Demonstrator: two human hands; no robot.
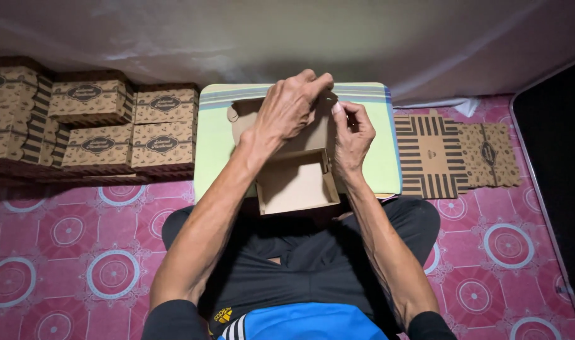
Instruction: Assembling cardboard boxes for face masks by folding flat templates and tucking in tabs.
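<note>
While the half-folded brown cardboard box point(298, 179) is sitting open-side-up on the pale green flat board with a striped far edge point(215, 141), both hands are working its raised back lid at 12 o'clock. The box is resting at the board's near edge, over the lap, so the board is giving a firm flat base for folding.

Left hand point(287, 110) is arching over the lid from 10 o'clock, fingers point(319, 80) curled together and pressing on the lid's top edge, probably holding the panel steady. Right hand point(352, 135) is coming in from 2 o'clock, thumb and forefinger pinched on a small tab at that same edge. A rounded side flap point(234, 114) is sticking out at 9 o'clock, not yet tucked.

Finished printed brown boxes in stacked rows point(130, 123) are sitting at 9 o'clock, out of the way but within reach. Flat unfolded printed cardboard blanks point(454, 154) are lying at 3 o'clock, right beside the board, on the pink patterned floor mat point(80, 252).
</note>
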